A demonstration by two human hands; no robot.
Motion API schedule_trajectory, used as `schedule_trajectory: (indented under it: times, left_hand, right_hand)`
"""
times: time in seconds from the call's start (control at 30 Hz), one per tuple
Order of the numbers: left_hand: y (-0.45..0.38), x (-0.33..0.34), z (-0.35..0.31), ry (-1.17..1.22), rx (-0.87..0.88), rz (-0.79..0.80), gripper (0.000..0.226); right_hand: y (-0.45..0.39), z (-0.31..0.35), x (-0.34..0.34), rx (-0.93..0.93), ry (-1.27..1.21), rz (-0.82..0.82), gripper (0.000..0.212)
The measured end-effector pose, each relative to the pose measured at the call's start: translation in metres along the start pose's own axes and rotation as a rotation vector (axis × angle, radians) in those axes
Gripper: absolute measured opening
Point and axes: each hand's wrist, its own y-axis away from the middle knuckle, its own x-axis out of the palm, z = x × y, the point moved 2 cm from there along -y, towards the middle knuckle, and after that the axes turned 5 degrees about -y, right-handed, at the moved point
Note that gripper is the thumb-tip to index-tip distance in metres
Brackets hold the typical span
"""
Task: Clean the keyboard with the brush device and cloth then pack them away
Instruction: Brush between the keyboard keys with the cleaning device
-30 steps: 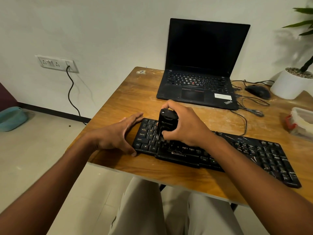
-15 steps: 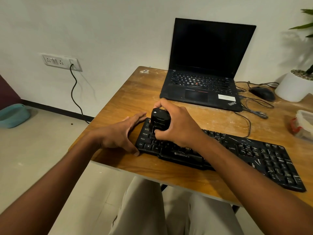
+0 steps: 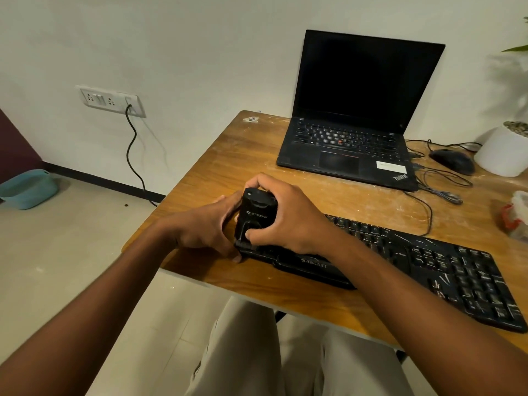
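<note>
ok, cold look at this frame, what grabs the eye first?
The two hands meeting at the left end of the black keyboard: the right hand grips a black brush device standing on the keys, and the left hand rests against the keyboard's left edge. Behind them, an open laptop with a dark screen sits at the back of the wooden table.

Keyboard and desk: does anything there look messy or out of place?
Yes. The keyboard carries pale streaks across its right-hand keys, and the desk shows whitish smears around the laptop. Nothing looks spilled or broken.
</note>
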Motion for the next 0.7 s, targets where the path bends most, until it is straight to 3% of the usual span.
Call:
schedule_trajectory:
  times: [0.2,0.4,0.57,0.7]
  left_hand:
    - [0.001,-0.002,-0.002,-0.025,-0.019,-0.023,0.136]
    - [0.002,-0.001,-0.004,-0.01,0.021,0.007,0.11]
    - [0.0,-0.002,-0.001,-0.004,-0.025,-0.013,0.143]
    - [-0.003,-0.002,0.002,0.008,-0.04,0.012,0.144]
  right_hand:
    - [-0.011,-0.009,-0.003,-0.012,0.14,-0.103,0.059]
    - [-0.002,0.001,0.007,-0.052,0.067,0.009,0.058]
    - [-0.007,-0.013,-0.009,-0.02,0.122,-0.121,0.055]
    - [-0.002,-0.004,-0.015,-0.04,0.041,-0.101,0.056]
